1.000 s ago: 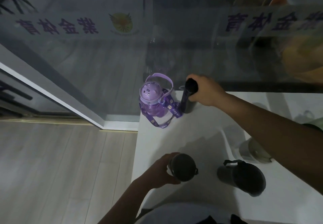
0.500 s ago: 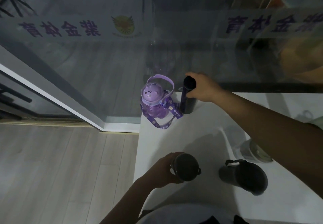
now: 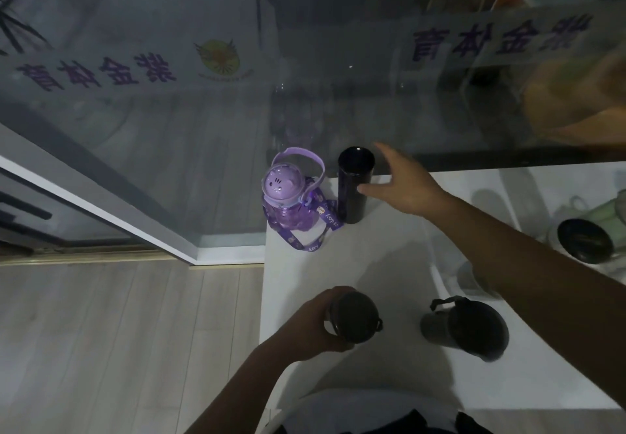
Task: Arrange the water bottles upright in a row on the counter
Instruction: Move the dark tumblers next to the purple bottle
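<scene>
The right hand (image 3: 404, 186) is spread open at the far edge of the counter (image 3: 379, 264), its fingers splayed; the thumb tip lies against or right beside the side of a tall dark bottle (image 3: 354, 188), and which of the two cannot be told. That bottle stands upright at the counter's far edge, close to the glass wall (image 3: 203, 111). The left hand (image 3: 313, 323) is wrapped around a dark round-capped bottle (image 3: 354, 322) near the counter's left edge, toward the near side, the fingers curled around its left side. This bottle is upright, seen almost from straight above.

Just left of the tall dark bottle, at the counter's far left corner, a purple bottle (image 3: 288, 200) with a cat-face lid stands upright; its handle arches over the lid and its printed strap (image 3: 313, 240) trails onto the counter in front. To the right of the bottle in the left hand, well apart from it, a dark bottle with a loop handle (image 3: 465, 327) stands on the counter near its near edge. Toward the right edge sits a pale container with a dark lid (image 3: 584, 240), partly behind the right forearm.
</scene>
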The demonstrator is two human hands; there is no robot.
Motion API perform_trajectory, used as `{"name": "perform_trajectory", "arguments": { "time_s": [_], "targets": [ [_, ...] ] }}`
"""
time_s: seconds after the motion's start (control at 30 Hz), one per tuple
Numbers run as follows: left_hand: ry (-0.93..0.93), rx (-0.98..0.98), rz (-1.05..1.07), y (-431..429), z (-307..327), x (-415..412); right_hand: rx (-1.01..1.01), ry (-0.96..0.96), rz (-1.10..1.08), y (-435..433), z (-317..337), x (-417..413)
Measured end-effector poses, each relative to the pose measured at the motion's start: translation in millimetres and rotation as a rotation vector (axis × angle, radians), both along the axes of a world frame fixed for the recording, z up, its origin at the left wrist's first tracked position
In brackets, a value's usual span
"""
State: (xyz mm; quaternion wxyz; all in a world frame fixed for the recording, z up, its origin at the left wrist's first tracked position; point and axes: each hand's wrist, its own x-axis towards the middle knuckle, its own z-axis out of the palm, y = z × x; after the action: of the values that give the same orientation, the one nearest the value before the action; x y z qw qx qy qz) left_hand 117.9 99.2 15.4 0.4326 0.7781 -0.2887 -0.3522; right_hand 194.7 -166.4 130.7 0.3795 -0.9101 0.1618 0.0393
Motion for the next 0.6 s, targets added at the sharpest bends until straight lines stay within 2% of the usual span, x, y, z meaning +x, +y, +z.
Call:
{"name": "perform_trajectory", "arguments": {
  "time_s": [0.4,0.6],
  "targets": [
    [0.091,-0.026,0.011,-49.8,27.3,36.4,0.07,-0.075,-0.192,-22.6,2.5,-174.0],
    [-0.014,-0.075,0.114,-129.3,43.1,64.7,0.094,-0.018,-0.194,-18.9,2.8,-212.5]
  ]
}}
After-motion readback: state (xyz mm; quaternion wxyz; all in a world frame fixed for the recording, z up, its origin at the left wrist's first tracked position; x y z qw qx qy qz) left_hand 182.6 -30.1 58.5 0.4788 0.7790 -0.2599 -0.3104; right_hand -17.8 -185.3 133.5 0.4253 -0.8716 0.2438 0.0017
